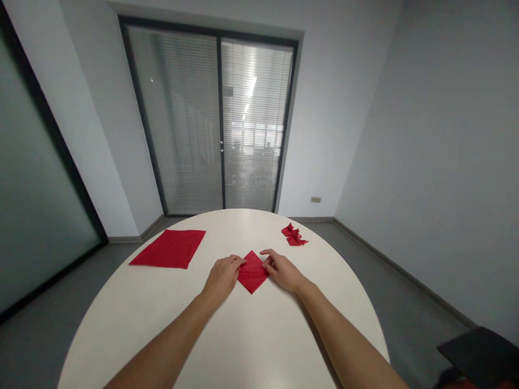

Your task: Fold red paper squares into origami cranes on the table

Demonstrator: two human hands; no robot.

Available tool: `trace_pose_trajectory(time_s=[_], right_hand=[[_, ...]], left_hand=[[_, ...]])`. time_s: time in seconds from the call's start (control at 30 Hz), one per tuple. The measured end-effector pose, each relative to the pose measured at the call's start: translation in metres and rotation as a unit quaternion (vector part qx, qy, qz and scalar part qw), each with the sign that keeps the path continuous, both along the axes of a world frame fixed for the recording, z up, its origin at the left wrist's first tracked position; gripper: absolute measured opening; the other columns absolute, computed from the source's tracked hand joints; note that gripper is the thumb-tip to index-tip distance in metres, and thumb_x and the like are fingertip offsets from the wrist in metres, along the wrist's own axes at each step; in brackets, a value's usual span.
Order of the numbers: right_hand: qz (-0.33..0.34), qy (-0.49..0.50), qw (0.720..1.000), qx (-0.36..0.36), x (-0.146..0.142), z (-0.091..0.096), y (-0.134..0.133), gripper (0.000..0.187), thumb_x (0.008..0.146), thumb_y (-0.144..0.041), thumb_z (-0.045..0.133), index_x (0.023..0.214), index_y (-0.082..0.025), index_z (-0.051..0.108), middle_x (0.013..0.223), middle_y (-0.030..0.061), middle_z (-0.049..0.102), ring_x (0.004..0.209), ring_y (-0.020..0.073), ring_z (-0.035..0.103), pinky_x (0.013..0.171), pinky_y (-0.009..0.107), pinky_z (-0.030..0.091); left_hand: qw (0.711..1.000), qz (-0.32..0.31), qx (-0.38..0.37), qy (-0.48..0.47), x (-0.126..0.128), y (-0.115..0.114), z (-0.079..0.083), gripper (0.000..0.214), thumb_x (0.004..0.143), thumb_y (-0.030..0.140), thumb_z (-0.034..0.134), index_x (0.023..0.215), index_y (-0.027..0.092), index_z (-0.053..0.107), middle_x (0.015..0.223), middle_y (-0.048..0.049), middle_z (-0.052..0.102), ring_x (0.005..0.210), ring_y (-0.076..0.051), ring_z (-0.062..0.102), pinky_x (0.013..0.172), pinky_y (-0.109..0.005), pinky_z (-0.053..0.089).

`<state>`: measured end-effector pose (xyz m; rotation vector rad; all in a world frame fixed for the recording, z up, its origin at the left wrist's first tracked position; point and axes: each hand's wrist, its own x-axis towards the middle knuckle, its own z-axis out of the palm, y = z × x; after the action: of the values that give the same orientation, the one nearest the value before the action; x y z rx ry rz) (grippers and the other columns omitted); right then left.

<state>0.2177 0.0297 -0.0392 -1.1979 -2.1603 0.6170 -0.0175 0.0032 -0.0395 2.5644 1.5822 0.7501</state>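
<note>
A small folded sheet of red paper (252, 278) lies flat on the table in front of me, set as a diamond with a crease running across its middle. At its left corner, the fingers of my left hand (224, 276) are closed and pressed on the edge. My right hand (284, 271) pinches the right corner, thumb and fingers bent together; one finger is raised above the sheet. The undersides of both corners are hidden by my fingers.
A larger red square sheet or stack (170, 249) lies at the table's left. Several small folded red pieces (295, 235) sit at the far right. The round white table (243, 346) fills the foreground. A dark chair (482, 354) stands at lower right, glass doors (221, 124) behind.
</note>
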Motion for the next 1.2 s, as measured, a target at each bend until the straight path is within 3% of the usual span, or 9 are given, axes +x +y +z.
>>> trace_pose_trajectory(time_s=[0.27,0.47,0.6,0.77,0.9,0.97,1.2], right_hand=[[0.005,0.016,0.999,-0.036,0.014,-0.001,0.004,0.034,0.089,-0.018,0.054,0.123,-0.018,0.058,0.087,0.0032,0.069,0.076,0.0161,0.062,0.071,0.027,0.046],[0.003,-0.078,0.995,0.061,0.007,0.009,0.000,0.032,0.084,-0.010,0.054,0.110,-0.019,0.070,0.092,0.0066,0.070,0.089,0.0204,0.061,0.081,0.031,0.046],[0.038,-0.104,0.987,0.120,-0.007,0.016,-0.007,0.035,0.085,-0.008,0.052,0.111,-0.019,0.072,0.111,0.0103,0.070,0.105,0.0234,0.060,0.094,0.036,0.045],[0.123,-0.122,0.979,0.110,-0.031,0.011,-0.022,0.044,0.098,-0.025,0.043,0.140,-0.019,0.053,0.139,0.0123,0.059,0.128,0.0254,0.053,0.110,0.042,0.037],[0.092,-0.177,0.980,0.023,-0.036,0.000,-0.026,0.060,0.102,-0.042,0.037,0.155,-0.017,0.029,0.160,0.0145,0.029,0.150,0.0300,0.023,0.119,0.056,0.016],[0.073,-0.187,0.979,-0.007,-0.035,-0.003,-0.024,0.065,0.101,-0.048,0.036,0.158,-0.019,0.021,0.163,0.0131,0.021,0.151,0.0308,0.015,0.120,0.058,0.009],[0.065,-0.183,0.981,-0.018,-0.024,-0.004,-0.017,0.064,0.100,-0.045,0.038,0.158,-0.023,0.022,0.163,0.0085,0.020,0.151,0.0327,0.015,0.120,0.057,0.010]], left_hand=[[1.000,0.004,-0.002,0.024,-0.001,0.002,-0.004,0.039,0.090,0.005,0.049,0.116,0.024,0.071,0.121,-0.0059,0.068,0.106,-0.022,0.062,0.096,-0.037,0.045],[1.000,-0.006,0.002,0.030,-0.001,0.005,-0.007,0.039,0.088,0.005,0.051,0.115,0.024,0.072,0.120,-0.0063,0.068,0.106,-0.022,0.061,0.097,-0.038,0.045],[0.999,-0.011,0.007,0.035,-0.002,0.007,-0.009,0.039,0.087,0.005,0.052,0.114,0.024,0.073,0.118,-0.0060,0.069,0.105,-0.023,0.062,0.096,-0.038,0.046],[0.999,-0.017,0.021,0.041,-0.003,0.005,-0.009,0.040,0.088,0.005,0.050,0.115,0.024,0.072,0.118,-0.0050,0.070,0.104,-0.022,0.062,0.096,-0.037,0.047],[0.999,-0.027,0.025,0.035,-0.003,0.006,-0.009,0.043,0.087,0.004,0.049,0.118,0.023,0.071,0.129,-0.0062,0.067,0.112,-0.022,0.060,0.102,-0.039,0.045],[0.999,-0.033,0.019,0.032,-0.002,0.005,-0.006,0.042,0.086,0.004,0.050,0.117,0.023,0.071,0.126,-0.0065,0.069,0.111,-0.022,0.061,0.102,-0.039,0.044],[0.999,-0.039,0.020,0.030,0.000,-0.003,0.007,0.026,0.093,0.015,0.052,0.107,0.023,0.073,0.100,-0.0062,0.075,0.098,-0.023,0.065,0.094,-0.038,0.046]])
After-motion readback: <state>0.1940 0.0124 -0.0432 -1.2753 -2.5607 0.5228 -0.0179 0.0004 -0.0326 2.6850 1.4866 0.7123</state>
